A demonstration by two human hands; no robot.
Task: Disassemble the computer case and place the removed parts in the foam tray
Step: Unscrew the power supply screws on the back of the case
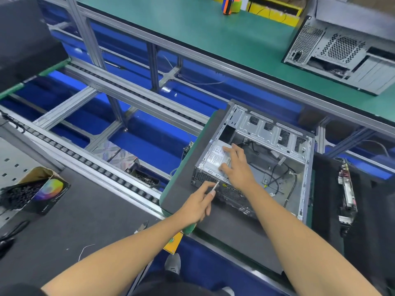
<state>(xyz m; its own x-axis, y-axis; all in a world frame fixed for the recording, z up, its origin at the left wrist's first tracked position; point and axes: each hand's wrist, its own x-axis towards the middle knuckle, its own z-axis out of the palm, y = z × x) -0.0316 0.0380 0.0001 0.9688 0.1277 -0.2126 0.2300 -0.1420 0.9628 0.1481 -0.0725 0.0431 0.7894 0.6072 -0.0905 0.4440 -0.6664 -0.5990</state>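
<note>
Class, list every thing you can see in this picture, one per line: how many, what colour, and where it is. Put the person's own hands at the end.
computer case: one, silver, open, on the dark mat in front of the person.
power supply: one, silver with a white label, in the case's near left corner.
screwdriver: one, thin, silver, tip at the case's back panel.
second computer case: one, grey, on the green bench, far right.
circuit card: one, standing in the black foam at right.
tape roll: one, green with orange holder, far bench.
cardboard box: one, brown, holding black parts, left.
left hand: pinches the screwdriver.
right hand: rests flat on the power supply.
</note>
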